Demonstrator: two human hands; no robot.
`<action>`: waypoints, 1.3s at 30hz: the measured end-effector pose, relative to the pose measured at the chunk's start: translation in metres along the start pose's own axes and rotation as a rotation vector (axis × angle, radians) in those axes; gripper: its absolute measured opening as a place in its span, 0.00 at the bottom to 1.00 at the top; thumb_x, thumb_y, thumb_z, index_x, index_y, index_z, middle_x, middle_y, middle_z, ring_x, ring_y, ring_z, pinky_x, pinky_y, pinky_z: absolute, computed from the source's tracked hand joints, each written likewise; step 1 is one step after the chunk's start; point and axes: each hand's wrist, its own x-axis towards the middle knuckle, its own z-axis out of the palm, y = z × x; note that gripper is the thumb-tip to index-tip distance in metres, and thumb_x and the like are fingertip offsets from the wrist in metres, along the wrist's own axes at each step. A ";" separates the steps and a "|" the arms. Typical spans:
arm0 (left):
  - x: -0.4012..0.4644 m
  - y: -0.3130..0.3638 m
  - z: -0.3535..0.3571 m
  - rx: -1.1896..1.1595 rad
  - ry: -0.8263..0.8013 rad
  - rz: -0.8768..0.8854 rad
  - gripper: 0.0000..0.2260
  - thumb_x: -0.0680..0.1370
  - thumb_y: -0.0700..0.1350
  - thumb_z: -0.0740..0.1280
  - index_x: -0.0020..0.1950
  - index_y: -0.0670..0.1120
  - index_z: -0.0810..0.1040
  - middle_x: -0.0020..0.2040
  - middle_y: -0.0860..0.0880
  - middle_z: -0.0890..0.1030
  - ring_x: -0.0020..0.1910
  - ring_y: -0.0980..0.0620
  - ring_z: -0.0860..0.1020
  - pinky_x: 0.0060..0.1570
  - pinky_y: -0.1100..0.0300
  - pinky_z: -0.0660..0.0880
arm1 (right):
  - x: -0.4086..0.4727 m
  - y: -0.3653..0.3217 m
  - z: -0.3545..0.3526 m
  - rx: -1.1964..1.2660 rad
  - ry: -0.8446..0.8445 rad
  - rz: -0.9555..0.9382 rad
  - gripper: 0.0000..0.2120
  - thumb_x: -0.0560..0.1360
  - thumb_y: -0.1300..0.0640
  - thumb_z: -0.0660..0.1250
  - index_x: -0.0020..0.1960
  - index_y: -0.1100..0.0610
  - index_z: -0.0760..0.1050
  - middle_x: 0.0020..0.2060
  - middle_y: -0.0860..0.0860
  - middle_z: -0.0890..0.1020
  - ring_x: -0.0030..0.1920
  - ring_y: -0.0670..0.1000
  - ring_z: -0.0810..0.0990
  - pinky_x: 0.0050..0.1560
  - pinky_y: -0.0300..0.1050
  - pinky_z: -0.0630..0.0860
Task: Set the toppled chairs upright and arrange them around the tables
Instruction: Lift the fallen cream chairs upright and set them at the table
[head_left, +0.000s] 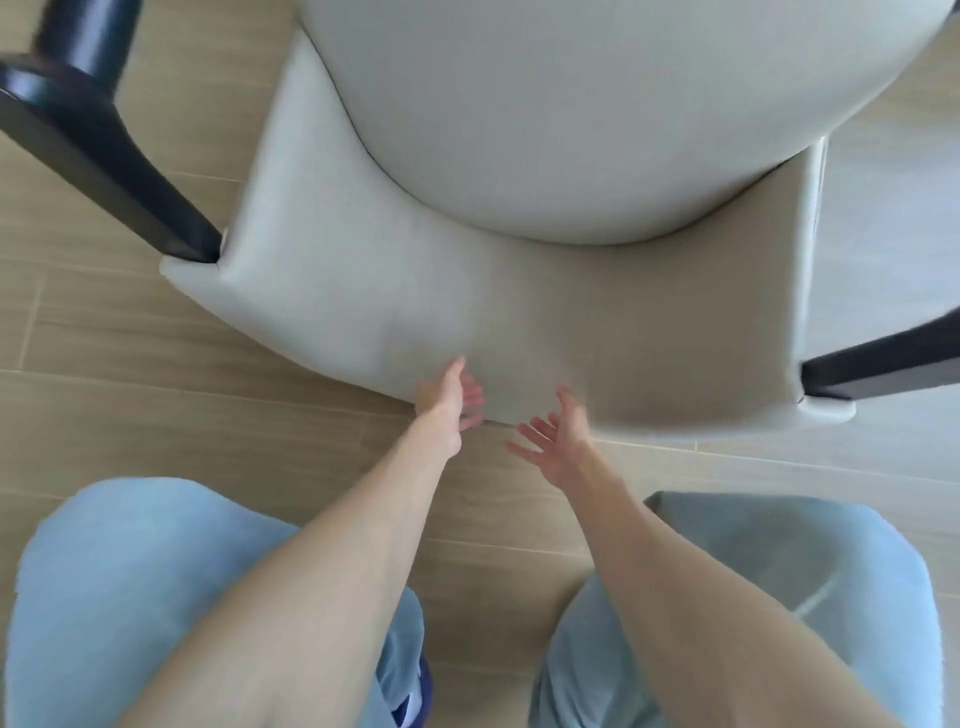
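Observation:
A cream upholstered chair (363, 291) with a curved backrest and a round seat cushion (571, 104) fills the upper part of the head view, directly below me. Dark wooden arm pieces run off at the left (93, 156) and at the right (883, 358). My left hand (454, 397) is at the near edge of the backrest, fingers loosely spread, touching or just short of it. My right hand (553, 439) hovers palm-up with straight fingers just in front of the same edge, holding nothing.
Light wood-look floor planks (156, 364) surround the chair. My knees in light blue trousers (130, 597) are at the bottom left and right, close to the chair's back. No table is in view.

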 end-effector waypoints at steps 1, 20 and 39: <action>0.018 -0.009 -0.001 -0.005 -0.013 -0.057 0.21 0.80 0.58 0.65 0.58 0.40 0.77 0.53 0.41 0.80 0.49 0.44 0.79 0.52 0.50 0.78 | 0.019 0.006 -0.002 0.011 -0.022 0.040 0.38 0.77 0.38 0.66 0.79 0.55 0.57 0.71 0.61 0.65 0.70 0.61 0.70 0.58 0.69 0.77; 0.156 -0.058 -0.022 -0.539 0.023 0.100 0.34 0.65 0.42 0.82 0.64 0.53 0.67 0.61 0.56 0.79 0.62 0.54 0.76 0.70 0.52 0.71 | 0.146 0.055 0.001 0.381 0.031 -0.112 0.44 0.58 0.37 0.81 0.69 0.53 0.71 0.64 0.52 0.78 0.65 0.55 0.77 0.68 0.57 0.74; 0.027 -0.045 -0.039 -0.396 0.072 0.006 0.35 0.65 0.42 0.83 0.69 0.42 0.72 0.62 0.47 0.81 0.50 0.48 0.80 0.62 0.47 0.77 | 0.016 0.030 -0.021 0.205 0.207 0.015 0.39 0.61 0.38 0.81 0.65 0.50 0.71 0.57 0.44 0.76 0.58 0.49 0.74 0.64 0.45 0.71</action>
